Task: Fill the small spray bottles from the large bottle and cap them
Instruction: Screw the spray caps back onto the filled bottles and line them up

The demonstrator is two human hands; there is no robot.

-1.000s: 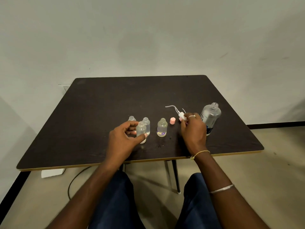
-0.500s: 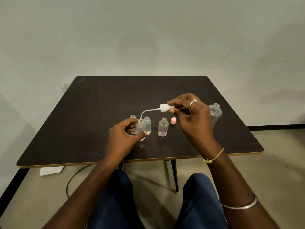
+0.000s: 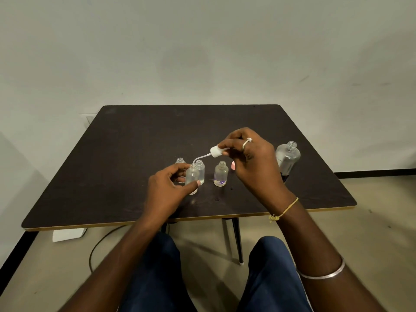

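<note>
Several small clear bottles stand uncapped on the dark table [image 3: 112,176]. My left hand [image 3: 166,192] grips the nearest small bottle [image 3: 192,175] between thumb and fingers. My right hand [image 3: 249,163] pinches a white spray cap [image 3: 215,152] above the bottles; its thin curved tube ends at the mouth of the held bottle. Another small bottle [image 3: 200,168] stands just behind it, a third [image 3: 180,161] peeks out at the far left, and one with a purple glint [image 3: 221,174] stands to the right. The large clear bottle [image 3: 288,157] stands open at the right.
A small pink cap [image 3: 233,165] lies on the table beside my right hand. The table's front edge is close to my knees. A white box [image 3: 68,235] and a black cable [image 3: 96,251] lie on the floor under the left side.
My right hand lifted the white spray cap off the table by the large bottle and carried it left; its tube now reaches the mouth of the bottle in my left hand.
</note>
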